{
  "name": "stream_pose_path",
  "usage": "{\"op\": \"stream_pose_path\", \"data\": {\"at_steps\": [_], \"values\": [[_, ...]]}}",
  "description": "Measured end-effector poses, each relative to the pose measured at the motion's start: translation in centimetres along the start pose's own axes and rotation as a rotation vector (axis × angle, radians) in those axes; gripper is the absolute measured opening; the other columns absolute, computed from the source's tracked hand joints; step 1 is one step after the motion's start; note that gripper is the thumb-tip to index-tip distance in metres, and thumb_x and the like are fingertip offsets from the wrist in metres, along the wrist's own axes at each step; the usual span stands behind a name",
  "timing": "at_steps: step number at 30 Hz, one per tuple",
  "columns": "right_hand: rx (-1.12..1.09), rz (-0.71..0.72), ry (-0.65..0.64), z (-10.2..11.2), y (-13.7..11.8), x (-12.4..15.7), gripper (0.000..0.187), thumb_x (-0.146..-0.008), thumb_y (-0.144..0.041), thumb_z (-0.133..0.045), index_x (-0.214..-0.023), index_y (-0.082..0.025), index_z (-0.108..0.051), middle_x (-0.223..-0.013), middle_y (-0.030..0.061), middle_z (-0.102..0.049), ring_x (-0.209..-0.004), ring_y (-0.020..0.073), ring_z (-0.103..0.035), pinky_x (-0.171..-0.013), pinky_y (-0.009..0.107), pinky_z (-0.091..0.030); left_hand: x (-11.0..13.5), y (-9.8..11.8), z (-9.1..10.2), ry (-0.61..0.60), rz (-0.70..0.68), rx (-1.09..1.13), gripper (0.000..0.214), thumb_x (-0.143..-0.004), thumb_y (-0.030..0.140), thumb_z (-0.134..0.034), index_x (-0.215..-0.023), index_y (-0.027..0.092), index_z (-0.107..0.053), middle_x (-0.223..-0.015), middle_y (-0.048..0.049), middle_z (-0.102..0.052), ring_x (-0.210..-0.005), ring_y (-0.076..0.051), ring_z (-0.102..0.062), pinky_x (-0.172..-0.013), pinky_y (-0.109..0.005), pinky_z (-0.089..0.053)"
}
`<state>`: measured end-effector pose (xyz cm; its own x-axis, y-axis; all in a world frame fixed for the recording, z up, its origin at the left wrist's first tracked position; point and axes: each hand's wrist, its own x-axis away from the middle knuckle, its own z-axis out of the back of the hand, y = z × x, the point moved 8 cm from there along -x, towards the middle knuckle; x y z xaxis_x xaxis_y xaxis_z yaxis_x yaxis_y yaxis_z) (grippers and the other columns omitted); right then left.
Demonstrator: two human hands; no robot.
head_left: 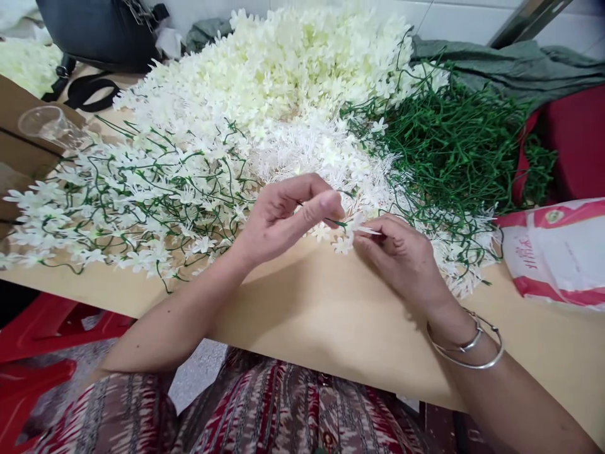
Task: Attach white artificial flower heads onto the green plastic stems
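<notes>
My left hand (293, 217) pinches a green artificial stem between thumb and forefinger, just above the near part of the table. At the stem's tip is a white artificial flower (355, 226). My right hand (399, 252) grips that flower by its petals, fingers closed. Left of my hands lies a spread of white flowers joined to green stems (174, 189). Loose white and cream petals (302, 69) are heaped behind my hands. A tangle of bare green stems (458, 139) rests to the right.
A pink and white packet (558, 252) lies at the right. A clear plastic cup (50, 126) is on its side at the left, near a cardboard box (23, 148). A black bag (101, 31) stands behind. Red stools (51, 334) are below the table's front edge (302, 356).
</notes>
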<state>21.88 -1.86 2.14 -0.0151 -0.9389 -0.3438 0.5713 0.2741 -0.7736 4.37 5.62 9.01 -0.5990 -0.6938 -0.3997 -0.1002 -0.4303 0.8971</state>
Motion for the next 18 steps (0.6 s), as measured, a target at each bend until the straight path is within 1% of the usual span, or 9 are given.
{"op": "stream_pose_path", "data": {"at_steps": [2, 5, 6, 7, 8, 10, 13, 16, 18], "values": [[0.04, 0.046, -0.041, -0.7, -0.3, 0.1, 0.003, -0.095, -0.024, -0.072, -0.093, -0.023, -0.07, -0.086, 0.0018, -0.068, -0.074, 0.017, -0.061, -0.063, 0.03, -0.049, 0.1, -0.2, -1.3, -0.285, 0.123, -0.008, 0.033, -0.101, 0.047, -0.07, -0.082, 0.02, -0.075, -0.08, -0.0038, -0.078, -0.074, -0.015, -0.073, -0.07, -0.027, -0.057], [0.124, 0.095, -0.094, -1.5, -0.5, 0.3, 0.004, -0.095, -0.025, -0.073, -0.096, -0.022, -0.07, -0.088, 0.0035, -0.068, -0.077, 0.0192, -0.064, -0.069, 0.033, -0.051, 1.7, -1.1, -3.4, -0.692, 0.275, -0.044, 0.011, -0.097, 0.025, -0.072, -0.089, 0.02, -0.077, -0.082, -0.0008, -0.081, -0.074, -0.013, -0.075, -0.071, -0.022, -0.056], [0.143, 0.099, -0.101, -1.6, -0.4, 0.3, 0.003, -0.095, -0.023, -0.072, -0.094, -0.022, -0.069, -0.088, 0.0037, -0.068, -0.078, 0.0196, -0.064, -0.07, 0.034, -0.051, 2.5, -1.5, -4.0, -0.791, 0.316, -0.076, 0.009, -0.096, 0.02, -0.071, -0.092, 0.021, -0.078, -0.083, 0.0, -0.081, -0.075, -0.012, -0.075, -0.071, -0.021, -0.055], [0.147, 0.089, -0.099, -1.6, -0.3, 0.3, 0.005, -0.095, -0.021, -0.071, -0.091, -0.022, -0.068, -0.087, 0.0033, -0.068, -0.077, 0.0195, -0.064, -0.069, 0.034, -0.051, 3.1, -2.0, -4.4, -0.86, 0.348, -0.128, 0.01, -0.096, 0.017, -0.07, -0.095, 0.021, -0.079, -0.086, 0.0004, -0.082, -0.076, -0.012, -0.076, -0.07, -0.02, -0.054], [0.135, 0.063, -0.086, -1.4, 0.0, 0.3, 0.007, -0.095, -0.019, -0.07, -0.089, -0.023, -0.068, -0.085, 0.0026, -0.067, -0.076, 0.0189, -0.063, -0.068, 0.033, -0.05, 3.6, -2.4, -4.5, -0.892, 0.363, -0.197, 0.012, -0.096, 0.015, -0.069, -0.097, 0.021, -0.08, -0.088, 0.0004, -0.083, -0.078, -0.012, -0.077, -0.07, -0.02, -0.054], [0.075, -0.021, -0.039, -0.9, 0.7, 0.3, 0.008, -0.094, -0.02, -0.071, -0.087, -0.023, -0.067, -0.082, 0.001, -0.067, -0.071, 0.0175, -0.062, -0.064, 0.032, -0.049, 3.8, -2.6, -4.4, -0.871, 0.337, -0.352, 0.013, -0.096, 0.017, -0.07, -0.102, 0.022, -0.081, -0.097, -0.0006, -0.085, -0.082, -0.014, -0.078, -0.071, -0.021, -0.053], [0.005, -0.141, 0.036, -0.1, 1.4, 0.4, 0.006, -0.094, -0.025, -0.073, -0.089, -0.025, -0.07, -0.078, -0.0003, -0.07, -0.066, 0.0166, -0.06, -0.062, 0.031, -0.048, 3.2, -1.5, -3.8, -0.76, 0.22, -0.508, 0.014, -0.1, 0.024, -0.071, -0.109, 0.023, -0.081, -0.113, -0.001, -0.084, -0.089, -0.015, -0.078, -0.078, -0.023, -0.053], [-0.035, -0.183, 0.074, 0.0, 1.0, 0.6, 0.006, -0.094, -0.027, -0.073, -0.089, -0.026, -0.073, -0.079, 0.0001, -0.072, -0.067, 0.0172, -0.061, -0.063, 0.032, -0.05, 2.2, -0.7, -3.0, -0.592, 0.162, -0.614, 0.024, -0.101, 0.024, -0.07, -0.123, 0.025, -0.077, -0.124, -0.001, -0.081, -0.093, -0.015, -0.077, -0.084, -0.024, -0.052], [-0.079, -0.172, 0.078, -0.2, 0.3, 0.7, 0.005, -0.095, -0.027, -0.073, -0.09, -0.027, -0.074, -0.084, 0.0006, -0.075, -0.074, 0.0182, -0.065, -0.069, 0.034, -0.053, 1.6, -0.9, -2.5, -0.467, 0.164, -0.663, 0.029, -0.102, 0.022, -0.068, -0.13, 0.022, -0.074, -0.125, -0.0038, -0.08, -0.097, -0.016, -0.077, -0.085, -0.025, -0.052]]}}
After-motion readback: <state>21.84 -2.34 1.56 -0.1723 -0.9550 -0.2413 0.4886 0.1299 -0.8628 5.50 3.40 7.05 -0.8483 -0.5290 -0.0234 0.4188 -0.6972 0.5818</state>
